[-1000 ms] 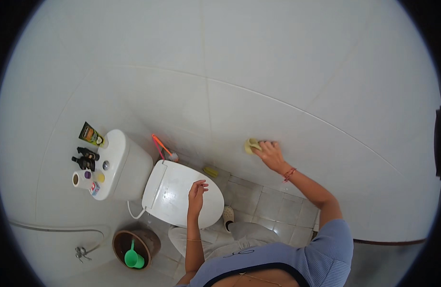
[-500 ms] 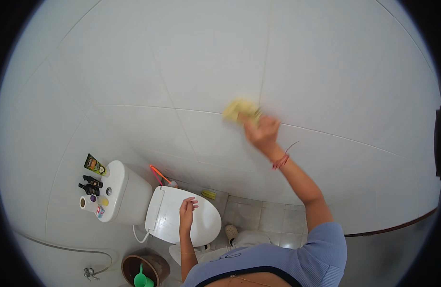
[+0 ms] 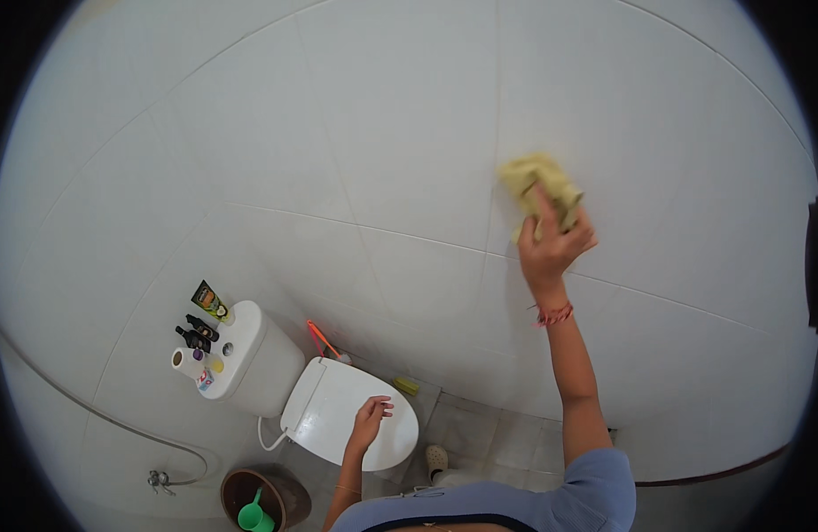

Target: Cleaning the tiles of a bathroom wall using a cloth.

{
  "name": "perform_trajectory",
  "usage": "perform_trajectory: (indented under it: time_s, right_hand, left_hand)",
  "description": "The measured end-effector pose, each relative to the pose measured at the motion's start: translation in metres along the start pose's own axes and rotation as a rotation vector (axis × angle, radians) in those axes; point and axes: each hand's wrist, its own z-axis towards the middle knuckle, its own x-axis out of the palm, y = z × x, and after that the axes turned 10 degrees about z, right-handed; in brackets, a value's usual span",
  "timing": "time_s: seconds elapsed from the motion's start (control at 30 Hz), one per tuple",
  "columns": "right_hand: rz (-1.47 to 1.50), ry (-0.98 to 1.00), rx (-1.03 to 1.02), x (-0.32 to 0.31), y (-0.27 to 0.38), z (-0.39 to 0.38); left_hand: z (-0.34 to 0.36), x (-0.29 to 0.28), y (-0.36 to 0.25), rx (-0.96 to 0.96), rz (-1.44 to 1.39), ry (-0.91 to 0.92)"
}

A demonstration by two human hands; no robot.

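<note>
A yellow cloth (image 3: 537, 173) is pressed against the white tiled wall (image 3: 409, 133), right of the middle. My right hand (image 3: 551, 244) grips it, fingers spread over the folds, with a red string bracelet at the wrist. Slightly blurred, the cloth sits above a horizontal tile joint. Lower down, my left hand (image 3: 370, 421) hangs over the closed white toilet lid (image 3: 347, 426); its fingers are loosely curled and apart, and nothing shows in them.
The toilet tank (image 3: 267, 359) carries a dark tube (image 3: 212, 301), dark bottles (image 3: 196, 332) and a paper roll (image 3: 183, 360). An orange-handled brush (image 3: 322, 337) and yellow item (image 3: 406, 386) lie behind the toilet. A brown bucket (image 3: 293, 496) holds a green dipper (image 3: 255, 516). A hose (image 3: 116, 426) runs along the left wall.
My right hand has moved the cloth right and a little upward across the wall, its arm straighter. The left hand stays over the toilet lid. The whole view has shifted slightly.
</note>
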Motion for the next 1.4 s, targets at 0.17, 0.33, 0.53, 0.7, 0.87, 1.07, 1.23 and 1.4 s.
perform_trajectory:
  time_s: [0.17,0.33,0.53,0.7,0.87,1.07,1.23,1.4]
  right_hand:
    - [-0.053,0.061,0.08,-0.003,0.012,0.017]
    - [-0.275,0.075,0.006,0.004,-0.022,0.014]
    - [0.019,0.306,-0.179,0.011,-0.017,-0.007]
    - [0.259,0.574,-0.549,0.015,-0.014,-0.089]
    - [0.249,0.33,-0.37,0.008,-0.017,-0.063]
    - [-0.177,0.001,0.04,-0.058,-0.053,0.097]
    - [0.043,-0.118,0.11,-0.033,-0.062,0.111]
    - [0.234,0.335,-0.031,-0.021,-0.024,0.047]
  left_hand:
    - [-0.029,0.012,0.001,0.069,-0.02,0.11]
    - [-0.054,0.051,-0.007,0.098,-0.057,0.179]
    - [-0.073,0.092,0.017,-0.033,-0.145,0.222]
    - [-0.05,0.094,0.002,0.071,-0.165,0.242]
    - [0.012,0.096,-0.009,0.178,-0.052,-0.024]
    - [0.024,0.088,-0.089,0.292,-0.061,-0.099]
    - [0.092,0.082,-0.157,0.368,0.101,-0.222]
    - [0.146,0.086,-0.204,0.375,-0.088,-0.508]
